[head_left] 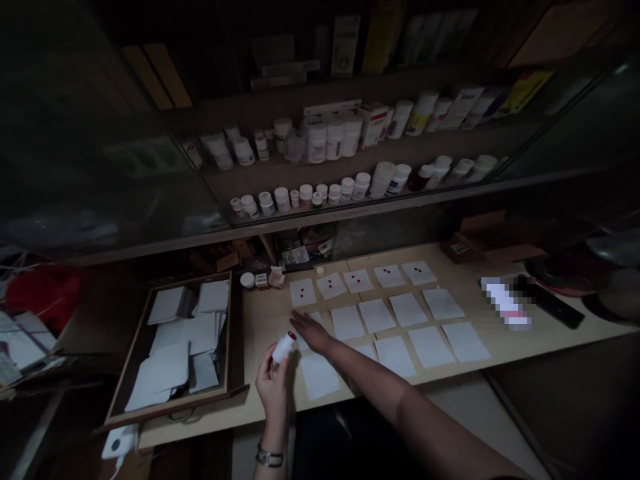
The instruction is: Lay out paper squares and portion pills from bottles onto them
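My left hand [273,383] is wrapped round a small white pill bottle [281,349]. The bottle tilts to the upper right, uncapped, with red showing at its mouth. Just right of it, my right hand [311,332] is stretched over a paper square in the middle row, fingers extended and partly hiding that sheet. White paper squares [432,347] lie in three rows on the wooden table [265,320]. In the back row, each square carries a few small red tablets [302,291]. A small pale round cap [320,271] lies behind that row.
To the left stands a wooden drawer [227,347] with stacks of white paper. Glass-fronted shelves [350,217] of bottles and boxes rise behind the table. A small jar [247,280] sits at the back left. An open cardboard box [455,250] and a black phone [555,307] are on the right.
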The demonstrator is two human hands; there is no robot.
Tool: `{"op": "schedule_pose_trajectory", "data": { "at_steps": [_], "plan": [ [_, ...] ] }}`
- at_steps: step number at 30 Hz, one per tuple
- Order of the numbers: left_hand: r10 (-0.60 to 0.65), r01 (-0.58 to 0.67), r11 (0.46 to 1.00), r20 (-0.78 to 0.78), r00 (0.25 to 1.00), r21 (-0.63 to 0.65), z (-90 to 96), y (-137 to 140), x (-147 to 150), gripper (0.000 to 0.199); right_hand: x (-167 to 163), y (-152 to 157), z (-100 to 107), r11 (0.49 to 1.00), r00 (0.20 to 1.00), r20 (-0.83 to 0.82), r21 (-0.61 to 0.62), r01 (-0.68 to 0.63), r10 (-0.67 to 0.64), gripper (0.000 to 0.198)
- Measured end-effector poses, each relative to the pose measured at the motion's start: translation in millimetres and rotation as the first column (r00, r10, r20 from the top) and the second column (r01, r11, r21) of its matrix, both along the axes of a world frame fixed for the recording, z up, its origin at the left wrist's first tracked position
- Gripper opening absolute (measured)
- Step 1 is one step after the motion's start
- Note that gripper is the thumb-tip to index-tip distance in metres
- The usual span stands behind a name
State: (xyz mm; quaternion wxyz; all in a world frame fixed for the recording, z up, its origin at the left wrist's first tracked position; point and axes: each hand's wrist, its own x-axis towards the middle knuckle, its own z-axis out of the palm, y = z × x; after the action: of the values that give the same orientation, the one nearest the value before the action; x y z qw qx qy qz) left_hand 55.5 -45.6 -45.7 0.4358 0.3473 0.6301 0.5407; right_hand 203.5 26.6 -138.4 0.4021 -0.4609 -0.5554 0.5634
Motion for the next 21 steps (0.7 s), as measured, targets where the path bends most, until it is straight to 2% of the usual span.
{"op": "schedule_pose_trajectory", "data": {
  "at_steps": [4,8,11,15,17,18,20,21],
  "plan": [
    [0.031,-0.031,1.000,0.053,0.998,0.002,-3.9,5,-2,0.050,2,2,-16,0.986,0.982,0.184,0.145,-0.076,0.049,0.059],
    [0.048,-0.048,0.999,0.042,0.998,0.006,-8.5,10,-3,0.047,1,1,-21,0.977,0.970,0.239,0.199,-0.079,0.030,0.057],
    [0.035,-0.035,0.999,0.007,0.999,0.018,-9.0,12,-4,0.045,2,2,-13,0.969,0.960,0.281,0.236,-0.077,0.008,0.052],
    [-0.001,0.001,1.000,-0.022,1.000,0.023,-4.6,16,-4,0.043,4,3,15,0.953,0.924,0.382,0.273,-0.134,0.021,0.043],
    [-0.018,0.020,0.999,-0.042,0.999,0.038,-1.3,20,-3,0.042,7,1,31,0.968,0.921,0.388,0.240,-0.081,-0.019,0.042],
    [-0.029,0.032,0.998,-0.052,0.998,0.051,0.4,21,-2,0.042,8,-1,39,0.981,0.938,0.340,0.194,0.007,-0.074,0.041],
    [-0.064,0.069,0.995,-0.064,0.996,0.074,3.0,25,3,0.040,12,-6,52,0.972,0.966,0.107,-0.004,0.235,-0.233,0.040],
    [-0.091,0.096,0.992,-0.064,0.994,0.082,3.8,26,7,0.040,15,-10,58,0.939,0.946,-0.055,-0.155,0.308,-0.320,0.043]
  ]
}}
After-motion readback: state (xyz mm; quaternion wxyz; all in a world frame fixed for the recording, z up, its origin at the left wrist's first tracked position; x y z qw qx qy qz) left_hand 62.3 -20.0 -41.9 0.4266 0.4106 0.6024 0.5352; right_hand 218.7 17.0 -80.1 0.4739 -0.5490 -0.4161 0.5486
